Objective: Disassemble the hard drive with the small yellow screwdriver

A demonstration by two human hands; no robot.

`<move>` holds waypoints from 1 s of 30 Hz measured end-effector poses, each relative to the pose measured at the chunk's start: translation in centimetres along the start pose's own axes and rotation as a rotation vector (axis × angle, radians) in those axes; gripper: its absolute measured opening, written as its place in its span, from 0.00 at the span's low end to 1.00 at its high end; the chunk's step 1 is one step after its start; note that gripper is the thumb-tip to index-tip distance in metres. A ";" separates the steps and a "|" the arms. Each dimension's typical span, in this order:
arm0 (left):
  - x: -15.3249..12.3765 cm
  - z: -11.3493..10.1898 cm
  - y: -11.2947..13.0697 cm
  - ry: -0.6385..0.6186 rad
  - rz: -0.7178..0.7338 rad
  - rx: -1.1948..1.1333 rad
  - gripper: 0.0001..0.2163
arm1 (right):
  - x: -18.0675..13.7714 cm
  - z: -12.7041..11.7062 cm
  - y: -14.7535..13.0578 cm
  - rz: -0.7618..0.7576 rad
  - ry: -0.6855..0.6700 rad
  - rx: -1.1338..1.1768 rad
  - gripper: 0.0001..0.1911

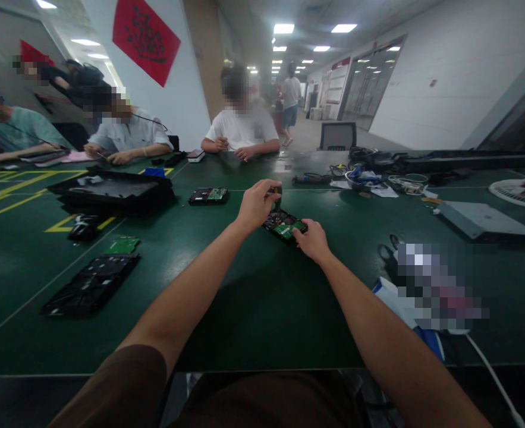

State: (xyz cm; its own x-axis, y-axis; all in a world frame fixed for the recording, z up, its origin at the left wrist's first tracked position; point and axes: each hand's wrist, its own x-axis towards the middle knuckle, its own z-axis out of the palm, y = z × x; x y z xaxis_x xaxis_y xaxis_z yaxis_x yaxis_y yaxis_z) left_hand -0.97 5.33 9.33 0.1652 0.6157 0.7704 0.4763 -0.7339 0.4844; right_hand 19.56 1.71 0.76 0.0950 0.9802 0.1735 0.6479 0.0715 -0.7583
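Over the table's middle, my left hand (258, 205) pinches a short black-and-yellow screwdriver (278, 196), held upright with its lower end at the far-left part of a hard drive (284, 226). That hard drive has a dark body with a green circuit board facing up. My right hand (313, 239) grips its near right corner, thumb on top; the fingers underneath are hidden. A second hard drive (208, 196) with a green board lies to the left, farther back. At the near left are a black plastic casing (93, 284) and a loose green circuit board (123, 244).
A black tray (113, 190) stands at the left. Cables (360, 177) and a grey box (487, 220) lie at the right; a blue-and-white packet (396, 303) and white cord (494, 368) are nearer. Several people sit across the green table (262, 333).
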 end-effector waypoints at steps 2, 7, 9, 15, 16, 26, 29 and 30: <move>0.0 0.1 0.2 0.003 -0.012 -0.062 0.09 | 0.0 0.0 0.0 -0.007 0.004 0.007 0.28; 0.0 0.2 0.4 0.005 -0.110 -0.178 0.07 | 0.1 0.2 0.2 -0.029 0.036 -0.054 0.26; 0.0 0.2 0.4 0.020 -0.151 -0.197 0.07 | 0.2 0.3 0.4 -0.039 0.046 -0.075 0.26; 0.0 0.1 0.5 -0.067 -0.208 -0.420 0.10 | 0.3 0.3 0.5 -0.034 0.047 -0.078 0.27; 0.0 0.1 0.6 -0.102 -0.222 -0.477 0.12 | 0.3 0.3 0.5 -0.031 0.046 -0.075 0.27; -0.1 -0.2 1.3 -0.200 -0.479 -0.822 0.13 | 0.4 0.3 0.5 -0.007 0.020 -0.045 0.27; 0.0 -0.5 1.5 -0.186 -0.530 -0.865 0.12 | 0.4 0.3 0.6 -0.008 0.016 -0.034 0.28; 0.0 -0.5 1.6 -0.182 -0.542 -0.871 0.12 | 0.3 0.3 0.6 -0.011 0.015 -0.036 0.28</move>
State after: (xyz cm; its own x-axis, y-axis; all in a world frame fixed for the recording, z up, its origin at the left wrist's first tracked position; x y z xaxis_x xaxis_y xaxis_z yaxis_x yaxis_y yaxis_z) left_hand -0.60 4.04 10.33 0.2771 0.9056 0.3211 -0.2512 -0.2543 0.9339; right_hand 19.72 2.16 0.15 0.0986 0.9765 0.1916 0.6756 0.0756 -0.7334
